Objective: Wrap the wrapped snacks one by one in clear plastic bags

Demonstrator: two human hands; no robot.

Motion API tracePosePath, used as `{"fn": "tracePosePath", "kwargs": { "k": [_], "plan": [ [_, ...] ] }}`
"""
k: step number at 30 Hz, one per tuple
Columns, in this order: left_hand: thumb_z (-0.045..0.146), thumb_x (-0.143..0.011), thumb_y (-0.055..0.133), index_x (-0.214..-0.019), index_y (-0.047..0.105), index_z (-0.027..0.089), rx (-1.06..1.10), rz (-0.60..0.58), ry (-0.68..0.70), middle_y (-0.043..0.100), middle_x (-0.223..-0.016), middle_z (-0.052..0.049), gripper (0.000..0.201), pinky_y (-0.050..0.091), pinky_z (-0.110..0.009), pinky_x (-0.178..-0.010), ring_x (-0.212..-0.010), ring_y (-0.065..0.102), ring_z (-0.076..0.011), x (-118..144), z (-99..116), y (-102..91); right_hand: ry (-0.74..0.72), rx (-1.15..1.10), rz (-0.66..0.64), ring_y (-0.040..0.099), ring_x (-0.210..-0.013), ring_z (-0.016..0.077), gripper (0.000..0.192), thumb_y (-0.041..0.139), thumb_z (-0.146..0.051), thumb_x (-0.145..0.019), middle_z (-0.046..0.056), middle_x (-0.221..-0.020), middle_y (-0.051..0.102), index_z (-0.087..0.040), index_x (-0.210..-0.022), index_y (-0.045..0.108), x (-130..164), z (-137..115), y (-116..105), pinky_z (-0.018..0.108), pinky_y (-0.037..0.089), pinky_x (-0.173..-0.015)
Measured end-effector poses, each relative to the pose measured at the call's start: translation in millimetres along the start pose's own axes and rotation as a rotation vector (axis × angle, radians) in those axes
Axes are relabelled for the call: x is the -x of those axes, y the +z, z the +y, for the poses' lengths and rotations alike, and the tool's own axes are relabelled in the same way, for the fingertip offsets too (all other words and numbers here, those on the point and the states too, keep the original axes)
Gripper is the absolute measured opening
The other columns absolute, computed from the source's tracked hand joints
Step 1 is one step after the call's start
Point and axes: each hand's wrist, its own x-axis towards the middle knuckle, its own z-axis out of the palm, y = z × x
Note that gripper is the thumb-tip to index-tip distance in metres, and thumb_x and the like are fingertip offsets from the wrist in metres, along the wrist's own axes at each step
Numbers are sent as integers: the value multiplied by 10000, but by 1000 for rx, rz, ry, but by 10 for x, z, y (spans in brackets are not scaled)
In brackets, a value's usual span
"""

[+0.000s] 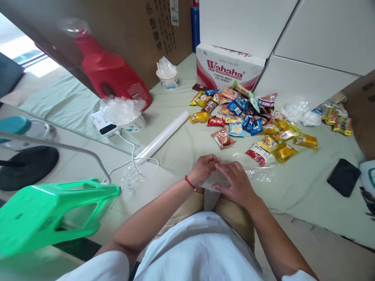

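I'm pinching clear plastic [216,180] in my left fingers [211,157], right fingers [226,170] parted around it, at the sheet's [304,179] near edge!

Wht/red ctn [230,67] reads "Wahaha®", w/ "PURIFIED WATER FOR DRINKING" below.

Landmark: heap of small multicoloured wrapped snacks [237,106]. White-and-red cardboard Wahaha carton [228,70] directly behind it. Near side: left hand [205,171] pinching thin translucent plastic film [218,180], right hand [236,181] curved around film's other side. Left of heap: long white roll [164,136], then red plastic jug [113,72]. Right: flat black rectangular object [343,177].
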Motion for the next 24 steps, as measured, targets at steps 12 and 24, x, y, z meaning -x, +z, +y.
{"fn": "tracePosePath", "kwargs": {
  "k": [12, 24],
  "plan": [
    [555, -678, 805, -735, 566, 193, -16, 87, -29, 399, -518, 92, 438, 193, -226, -459, -465, 292, -62, -348, 165, -252, 82, 28, 300, 608, -825, 216, 181, 577, -158, -974, 35, -908, 711, -280, -1046, 691, 117, -42, -34, 401, 502, -770],
    [579, -662, 841, -756, 602, 187, -11, -70, -48, 396, -523, 87, 469, 145, -228, -444, -446, 275, -54, -326, 310, -324, 293, -1, 40, 674, -926, 252, 223, 593, -279, -959, 75, -961, 731, -241, -1112, 750, -424, 698, -157, 401, 547, -856]
  ]
}}
